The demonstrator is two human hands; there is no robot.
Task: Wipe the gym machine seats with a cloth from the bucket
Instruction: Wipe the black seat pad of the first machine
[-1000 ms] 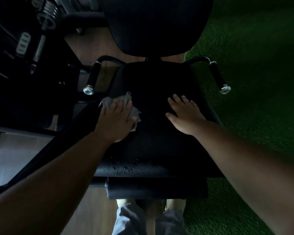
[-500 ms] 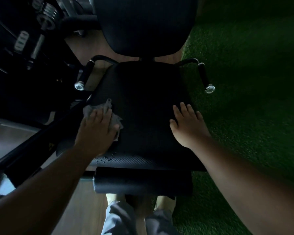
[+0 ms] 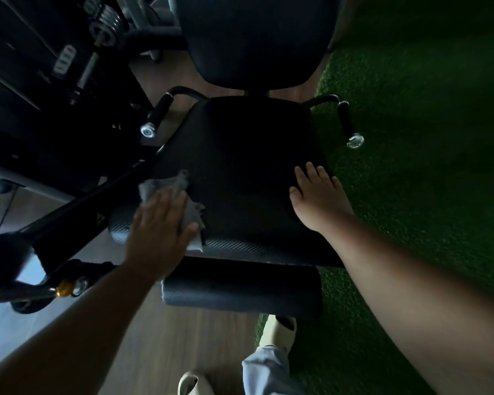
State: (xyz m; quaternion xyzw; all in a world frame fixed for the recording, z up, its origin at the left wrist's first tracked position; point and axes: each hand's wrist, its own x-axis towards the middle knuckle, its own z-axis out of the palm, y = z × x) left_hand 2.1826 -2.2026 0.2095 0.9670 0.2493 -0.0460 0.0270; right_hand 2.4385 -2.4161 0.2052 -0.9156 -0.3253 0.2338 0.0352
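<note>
cloth (image 3: pixel 180 201) partly under left hand (image 3: pixel 160 232)

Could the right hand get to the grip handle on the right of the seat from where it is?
Probably yes. The right hand lies flat on the seat near its right edge, holding nothing, and the handle stands just beyond it with nothing between them that I can see.

Your left hand (image 3: pixel 161 229) presses a gray cloth (image 3: pixel 180 199) flat on the front left corner of the black seat (image 3: pixel 240 166). Your right hand (image 3: pixel 317 198) lies flat on the seat's right side. Green turf (image 3: pixel 411 166) is beside the seat.
</note>
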